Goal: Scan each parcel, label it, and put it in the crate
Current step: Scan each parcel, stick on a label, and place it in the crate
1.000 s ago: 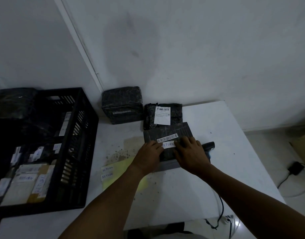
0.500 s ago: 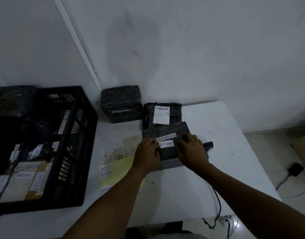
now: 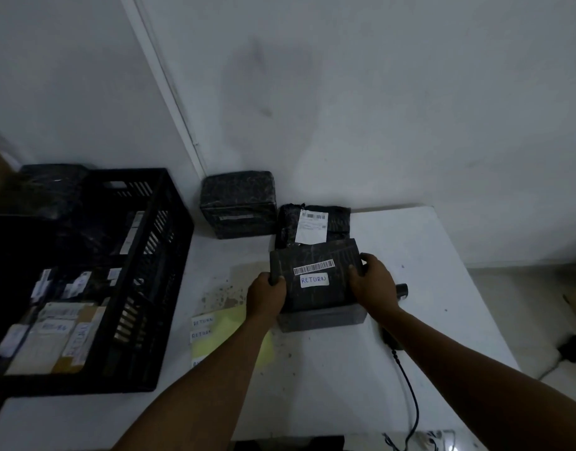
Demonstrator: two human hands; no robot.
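Two hands clamp one dark parcel: left hand with fingers curled round its left end, right hand with fingers wrapped over its right end, long axis running straight across between them, barcode and RETURN label face up. Directly beneath sits a grey box; behind the right hand, a scanner; beyond the fingertips, two more black parcels. Well off past the left hand stands the crate, so that hand is nearer and, by my reckoning, leads the carry leftward.
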